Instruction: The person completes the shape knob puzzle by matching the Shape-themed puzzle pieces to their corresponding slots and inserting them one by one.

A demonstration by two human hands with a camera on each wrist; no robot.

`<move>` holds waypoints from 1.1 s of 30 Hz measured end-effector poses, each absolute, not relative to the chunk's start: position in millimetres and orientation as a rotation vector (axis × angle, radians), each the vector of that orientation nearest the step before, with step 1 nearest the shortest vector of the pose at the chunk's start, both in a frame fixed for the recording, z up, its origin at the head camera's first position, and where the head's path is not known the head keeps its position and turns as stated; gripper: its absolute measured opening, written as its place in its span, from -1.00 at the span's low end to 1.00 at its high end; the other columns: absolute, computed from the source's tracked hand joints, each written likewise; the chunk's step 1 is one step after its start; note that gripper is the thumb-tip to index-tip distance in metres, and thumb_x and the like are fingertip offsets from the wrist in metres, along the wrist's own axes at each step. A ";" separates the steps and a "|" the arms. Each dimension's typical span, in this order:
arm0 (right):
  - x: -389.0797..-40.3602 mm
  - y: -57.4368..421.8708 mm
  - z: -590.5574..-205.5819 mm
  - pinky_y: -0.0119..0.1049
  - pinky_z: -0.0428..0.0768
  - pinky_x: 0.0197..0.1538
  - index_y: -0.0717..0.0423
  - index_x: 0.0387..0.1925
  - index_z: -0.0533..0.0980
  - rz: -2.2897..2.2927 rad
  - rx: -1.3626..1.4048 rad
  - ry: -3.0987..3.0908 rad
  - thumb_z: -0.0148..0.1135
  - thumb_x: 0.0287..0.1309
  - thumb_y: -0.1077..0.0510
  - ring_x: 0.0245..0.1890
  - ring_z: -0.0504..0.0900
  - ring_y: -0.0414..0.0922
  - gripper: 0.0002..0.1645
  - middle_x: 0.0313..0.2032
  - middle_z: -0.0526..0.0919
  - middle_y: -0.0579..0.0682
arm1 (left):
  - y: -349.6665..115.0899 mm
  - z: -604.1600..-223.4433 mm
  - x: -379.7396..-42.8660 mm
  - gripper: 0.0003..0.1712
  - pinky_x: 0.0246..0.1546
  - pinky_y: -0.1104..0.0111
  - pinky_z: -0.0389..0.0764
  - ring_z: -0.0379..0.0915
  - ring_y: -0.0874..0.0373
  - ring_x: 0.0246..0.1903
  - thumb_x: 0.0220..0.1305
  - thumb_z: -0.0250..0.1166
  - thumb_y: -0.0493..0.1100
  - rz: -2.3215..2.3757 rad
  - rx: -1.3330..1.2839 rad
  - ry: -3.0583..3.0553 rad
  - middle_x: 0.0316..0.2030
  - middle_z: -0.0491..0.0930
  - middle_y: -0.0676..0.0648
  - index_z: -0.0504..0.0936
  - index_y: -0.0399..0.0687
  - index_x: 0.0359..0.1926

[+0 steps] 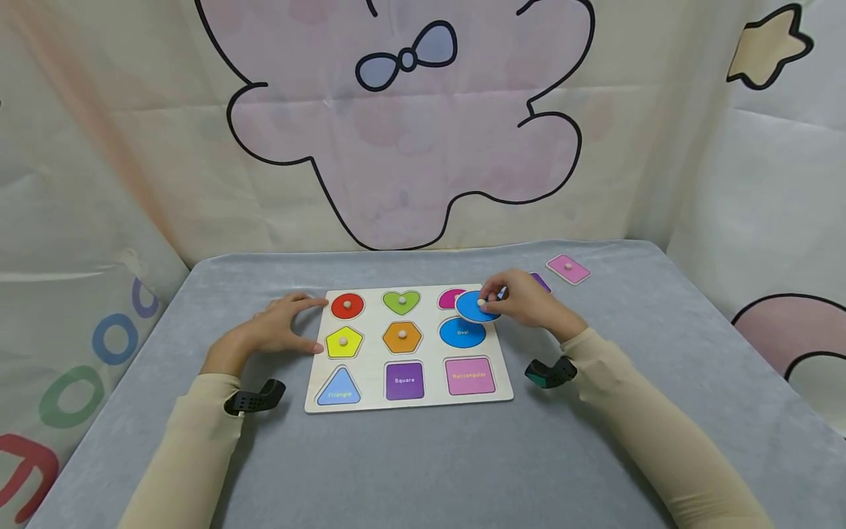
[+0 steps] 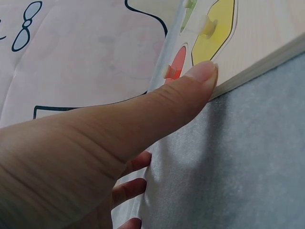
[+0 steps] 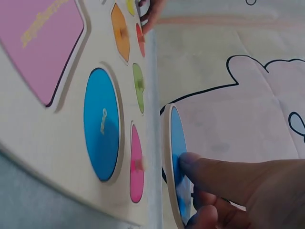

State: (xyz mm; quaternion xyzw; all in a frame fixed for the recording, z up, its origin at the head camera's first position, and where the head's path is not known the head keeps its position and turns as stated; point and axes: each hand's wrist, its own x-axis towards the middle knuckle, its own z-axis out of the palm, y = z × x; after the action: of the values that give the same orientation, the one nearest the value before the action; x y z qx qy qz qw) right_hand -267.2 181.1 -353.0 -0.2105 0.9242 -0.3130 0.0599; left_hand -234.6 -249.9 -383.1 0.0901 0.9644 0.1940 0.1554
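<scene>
A white shape puzzle board (image 1: 370, 349) lies on the table. My right hand (image 1: 518, 297) pinches the small knob of a blue oval puzzle piece (image 1: 468, 307), held above the board's upper right part. Just below it in the head view is the blue recess (image 1: 463, 333) printed "Oval", also seen in the right wrist view. My left hand (image 1: 274, 328) rests at the board's left edge, fingers and thumb spread; its thumb (image 2: 183, 93) touches the edge beside the yellow pentagon piece (image 2: 214, 33). Partly covered by the held oval is a magenta piece (image 1: 449, 298).
Red circle (image 1: 346, 306), green heart (image 1: 401, 302) and orange hexagon (image 1: 402, 337) pieces sit in the board. Triangle, square and rectangle recesses line the near row. A pink rectangular piece (image 1: 568, 269) lies at the back right; a purple piece (image 1: 540, 281) is partly hidden behind my right hand.
</scene>
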 end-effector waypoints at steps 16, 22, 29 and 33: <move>-266.2 165.7 -361.7 -0.41 0.42 -0.44 0.22 -0.23 0.69 -1.002 -0.687 2.700 0.41 0.22 0.19 -0.39 0.42 -0.09 -0.84 -0.45 0.54 0.00 | -250.2 -383.2 -235.6 0.10 0.27 -0.50 0.18 -0.02 -0.43 0.43 0.03 0.52 0.26 0.547 0.269 2.765 0.52 0.04 -0.35 0.25 0.13 0.53; -269.0 164.8 -366.5 -0.42 0.44 -0.42 0.23 -0.25 0.71 -1.033 -0.733 2.658 0.43 0.18 0.23 -0.35 0.45 -0.08 -0.86 -0.44 0.57 0.03 | -250.9 -383.2 -235.7 0.10 0.27 -0.54 0.12 -0.02 -0.44 0.43 0.02 0.53 0.27 0.548 0.246 2.766 0.53 0.04 -0.34 0.25 0.14 0.53; -270.5 165.0 -374.0 -0.41 0.45 -0.36 0.21 -0.30 0.71 -1.050 -0.749 2.608 0.45 0.16 0.21 -0.34 0.46 -0.12 -0.88 -0.47 0.55 -0.01 | -251.6 -381.8 -235.5 0.11 0.28 -0.49 0.19 -0.02 -0.43 0.43 0.01 0.53 0.27 0.554 0.247 2.762 0.53 0.03 -0.34 0.25 0.13 0.53; -270.2 164.9 -377.5 -0.41 0.42 -0.37 0.21 -0.30 0.71 -1.047 -0.751 2.585 0.46 0.16 0.21 -0.37 0.45 -0.12 -0.88 -0.48 0.54 -0.02 | -250.6 -381.2 -235.4 0.11 0.28 -0.48 0.20 -0.02 -0.44 0.42 0.01 0.52 0.28 0.547 0.257 2.761 0.53 0.03 -0.35 0.25 0.13 0.53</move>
State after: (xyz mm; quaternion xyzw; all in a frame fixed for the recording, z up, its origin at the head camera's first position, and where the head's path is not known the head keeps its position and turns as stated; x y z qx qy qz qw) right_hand -270.2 164.9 -377.5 -0.2578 0.8878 -0.3596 0.1264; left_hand -235.4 -250.6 -381.2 0.0898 0.9648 0.1913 0.1567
